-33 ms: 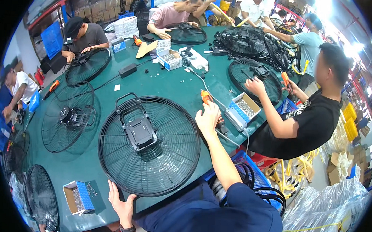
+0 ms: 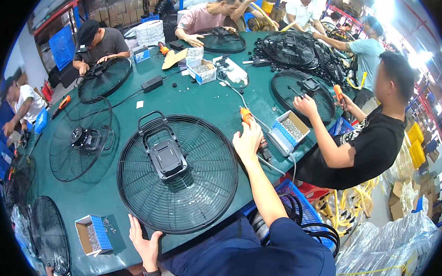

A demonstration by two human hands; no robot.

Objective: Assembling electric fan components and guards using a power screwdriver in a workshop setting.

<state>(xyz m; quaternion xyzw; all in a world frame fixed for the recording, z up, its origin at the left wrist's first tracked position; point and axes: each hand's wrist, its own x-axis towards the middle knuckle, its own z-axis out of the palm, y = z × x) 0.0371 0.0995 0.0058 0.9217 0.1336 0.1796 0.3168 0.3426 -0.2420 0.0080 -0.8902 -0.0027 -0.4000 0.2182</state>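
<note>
A round black fan (image 2: 199, 186) with a wire grille lies on the green table in front of me. A square black motor box (image 2: 167, 159) and a looped handle sit on its grille. My left hand (image 2: 145, 239) is open, its fingers spread against the fan's near rim. To the right of the fan, my right hand (image 2: 248, 139) is closed around an orange and black power screwdriver (image 2: 264, 149) lying on the table. The hand hides part of the tool.
A box of screws (image 2: 291, 128) stands right of my right hand; another screw box (image 2: 94, 236) is near the left edge. A second fan (image 2: 77, 154) lies to the left. Close on my right, a co-worker (image 2: 374, 130) holds an orange tool. Cables (image 2: 239, 92) cross the table.
</note>
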